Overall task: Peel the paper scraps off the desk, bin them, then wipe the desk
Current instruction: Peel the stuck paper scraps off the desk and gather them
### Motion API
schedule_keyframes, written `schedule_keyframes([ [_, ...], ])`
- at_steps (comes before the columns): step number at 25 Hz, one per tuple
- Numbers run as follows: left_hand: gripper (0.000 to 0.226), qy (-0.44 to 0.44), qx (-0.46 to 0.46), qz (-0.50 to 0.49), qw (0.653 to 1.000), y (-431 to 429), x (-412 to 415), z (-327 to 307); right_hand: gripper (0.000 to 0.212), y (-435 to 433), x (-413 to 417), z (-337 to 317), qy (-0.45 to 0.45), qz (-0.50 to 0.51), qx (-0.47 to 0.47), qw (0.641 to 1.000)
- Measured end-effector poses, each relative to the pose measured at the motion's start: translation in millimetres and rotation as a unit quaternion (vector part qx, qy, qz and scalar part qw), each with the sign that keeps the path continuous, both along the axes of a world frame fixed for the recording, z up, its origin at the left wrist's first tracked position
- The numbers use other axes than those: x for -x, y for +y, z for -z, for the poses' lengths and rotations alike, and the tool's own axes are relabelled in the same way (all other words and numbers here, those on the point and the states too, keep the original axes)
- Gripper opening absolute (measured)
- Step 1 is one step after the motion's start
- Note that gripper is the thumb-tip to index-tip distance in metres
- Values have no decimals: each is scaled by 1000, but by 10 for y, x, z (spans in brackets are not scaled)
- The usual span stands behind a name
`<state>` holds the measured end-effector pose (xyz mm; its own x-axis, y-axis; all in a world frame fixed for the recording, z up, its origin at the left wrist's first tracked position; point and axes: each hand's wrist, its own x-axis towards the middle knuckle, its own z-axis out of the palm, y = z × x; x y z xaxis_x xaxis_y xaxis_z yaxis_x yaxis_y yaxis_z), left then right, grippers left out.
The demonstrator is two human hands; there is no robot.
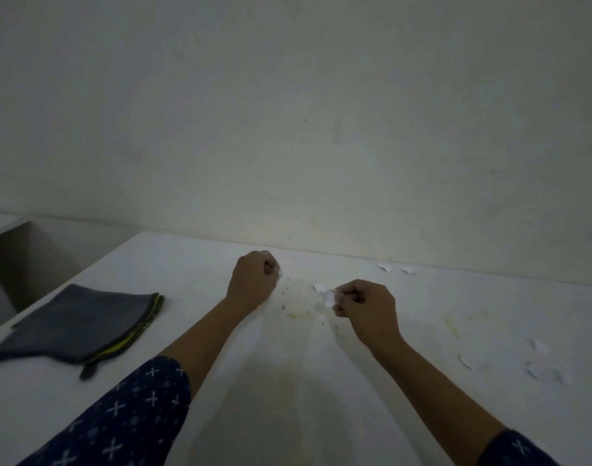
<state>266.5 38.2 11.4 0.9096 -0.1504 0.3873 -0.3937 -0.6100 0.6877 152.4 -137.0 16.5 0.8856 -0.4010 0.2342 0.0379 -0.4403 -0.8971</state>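
Note:
On the white desk (288,381), my left hand (252,280) is curled into a fist with a small bit of white paper (281,273) showing at its fingertips. My right hand (367,309) pinches a white paper scrap (331,296) between thumb and fingers, just above the desk. Another small scrap (319,288) lies beside it. Two scraps (384,267) (408,270) sit near the wall. Several more scraps (538,363) lie at the right. Yellowish stains and dark specks (299,312) mark the surface between my hands.
A folded grey cloth (82,326) with a yellow-green edge lies at the desk's left side. The desk butts against a plain wall (304,129). A lower ledge (2,225) stands off the desk's left edge.

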Motion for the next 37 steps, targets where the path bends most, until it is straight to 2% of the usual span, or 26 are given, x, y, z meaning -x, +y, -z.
schedule_keyframes([
  [5, 3, 77, 65, 60, 993, 381, 730, -382, 3, 377, 503, -242, 16, -53, -167, 984],
  [9, 14, 131, 90, 119, 980, 798, 1429, -494, 6, 748, 937, -358, 27, -105, -184, 977],
  [12, 13, 154, 87, 106, 978, 1135, 1820, -508, 6, 1041, 1215, -371, 54, -164, -200, 964],
  [15, 4, 146, 87, 79, 982, 1519, 2144, -537, 12, 1355, 1453, -284, 66, -193, -171, 964],
  [21, 17, 95, 38, -12, 995, 2263, 2591, -503, 13, 1990, 1703, -113, 59, -228, -132, 963],
  [24, 14, 89, 12, -39, 995, 2499, 2735, -409, 12, 2306, 1795, -36, 47, -229, -98, 967],
  [29, 11, 79, -12, -38, 996, 2629, 2847, -210, 7, 2636, 1833, 176, 22, -194, 1, 981],
  [37, 13, 46, -89, -89, 991, 2581, 2788, 45, 13, 2647, 1828, 196, 21, -182, 27, 983],
])
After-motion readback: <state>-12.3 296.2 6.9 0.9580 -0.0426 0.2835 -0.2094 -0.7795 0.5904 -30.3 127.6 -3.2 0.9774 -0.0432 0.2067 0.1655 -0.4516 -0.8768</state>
